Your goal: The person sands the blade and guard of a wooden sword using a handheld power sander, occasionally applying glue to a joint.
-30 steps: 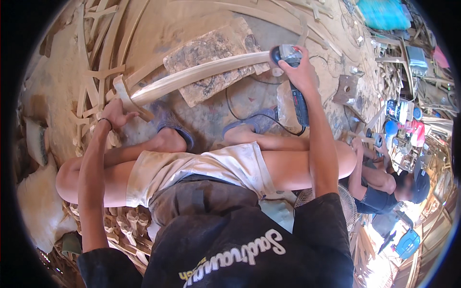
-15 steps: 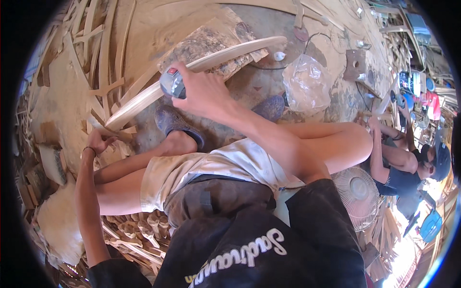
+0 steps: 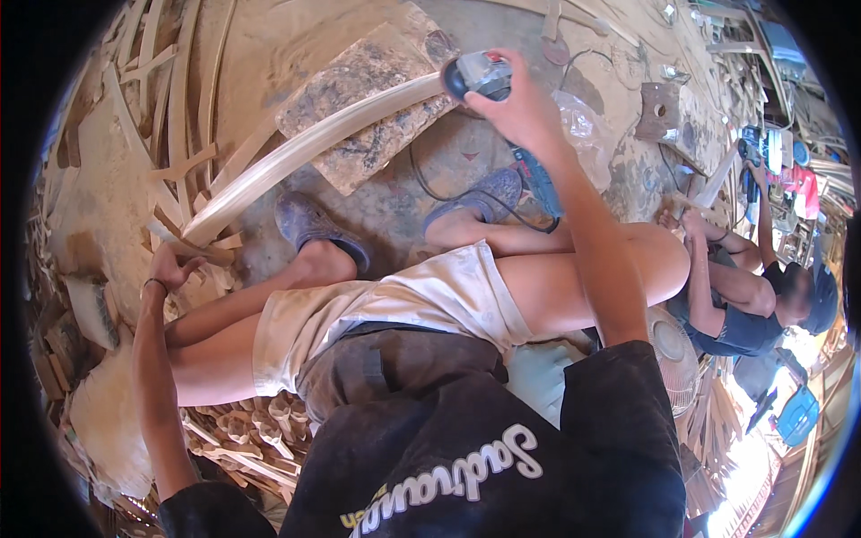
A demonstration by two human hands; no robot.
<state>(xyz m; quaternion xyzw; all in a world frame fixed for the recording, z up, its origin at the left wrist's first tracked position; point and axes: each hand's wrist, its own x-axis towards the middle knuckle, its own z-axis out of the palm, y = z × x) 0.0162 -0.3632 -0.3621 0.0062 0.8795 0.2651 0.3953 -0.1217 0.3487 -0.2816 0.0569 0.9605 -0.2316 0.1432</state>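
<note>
Shorts [image 3: 395, 309], pale and dusty, cover the seated person's thighs at the near edge of the view. Left hand [image 3: 170, 267], fingers curled shut, grips the lower end of a long curved wooden piece [image 3: 309, 148] beside a heap of wood offcuts [image 3: 134, 134]. The piece slants up and rightward across a stained board [image 3: 377, 117] lying on the ground, above two blue shoes [image 3: 314, 229]. Right hand [image 3: 520, 112], closed around a power grinder [image 3: 480, 76], holds its disc against the upper end of the piece. A second person [image 3: 753, 287] crouches at the far right.
</note>
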